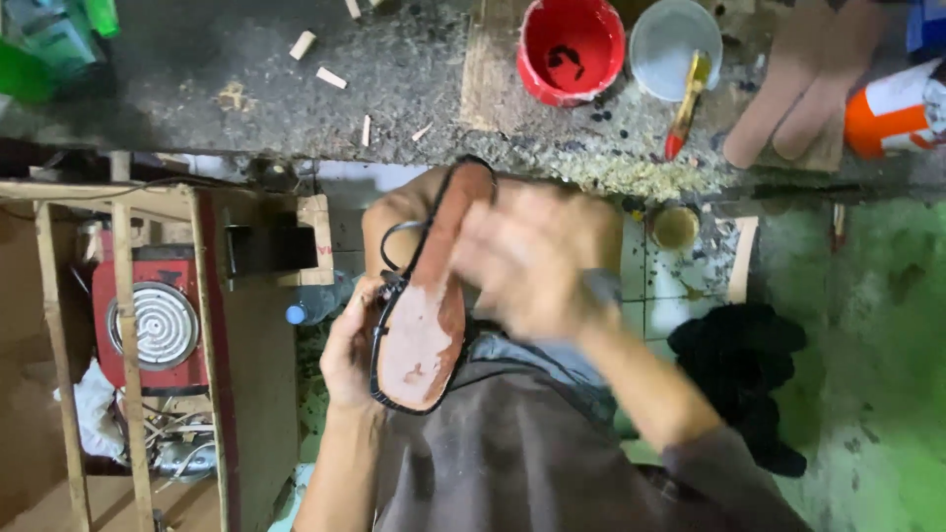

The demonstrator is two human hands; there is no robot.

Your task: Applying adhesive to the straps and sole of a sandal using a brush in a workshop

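My left hand [350,347] grips a sandal [426,325] by its left edge, sole side up; the sole is reddish brown with a pale patch and black edging. It rests over my knee, toe end pointing to the workbench. My right hand [527,258] is blurred just right of the sole, fingers spread, holding nothing that I can make out.
The workbench [394,79] carries a red tub [571,47], a white cup [674,41] with a brush [687,103], two pale insoles [803,84], wood chips and sawdust. A small round tin [675,227] sits below the bench edge. A red electric hotplate [153,320] stands in a wooden frame at left. Black cloth [744,369] lies on the floor.
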